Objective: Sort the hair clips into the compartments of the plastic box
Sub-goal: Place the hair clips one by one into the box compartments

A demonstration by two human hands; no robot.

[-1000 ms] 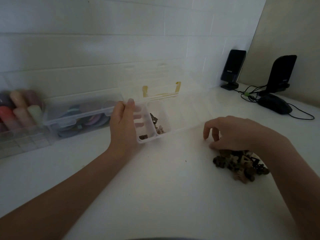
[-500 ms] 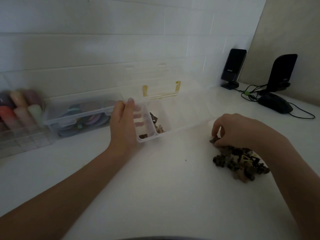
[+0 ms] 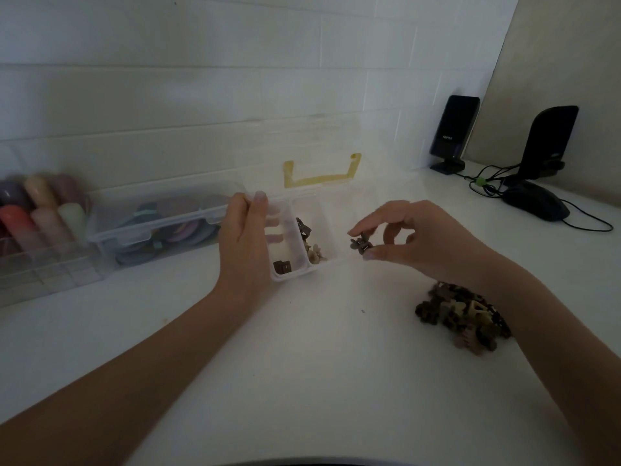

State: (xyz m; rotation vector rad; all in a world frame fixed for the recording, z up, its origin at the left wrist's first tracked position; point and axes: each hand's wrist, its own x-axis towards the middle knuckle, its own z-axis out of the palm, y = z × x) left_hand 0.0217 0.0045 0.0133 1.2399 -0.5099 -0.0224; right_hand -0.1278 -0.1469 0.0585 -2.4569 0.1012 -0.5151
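Note:
A clear plastic box [image 3: 331, 210] with its lid up and a yellow handle stands at the middle of the white counter. My left hand [image 3: 243, 243] grips its left end, fingers curled over the wall. Its left compartment holds a dark brown clip [image 3: 281, 266]; the compartment beside it holds dark and beige clips [image 3: 314, 248]. My right hand [image 3: 406, 235] pinches a small dark hair clip [image 3: 360, 244] between thumb and forefinger, just above the box's near right rim. A heap of brown and tan hair clips [image 3: 462, 316] lies on the counter under my right wrist.
A clear case of round coloured items [image 3: 161, 220] and an organiser with coloured rolls [image 3: 37, 216] stand at the left against the tiled wall. Two black speakers [image 3: 453, 132], a mouse [image 3: 537, 203] and cables sit at the far right.
My right hand dipped into the heap, picked out one dark clip and carried it up and left to the box. My left hand stayed on the box.

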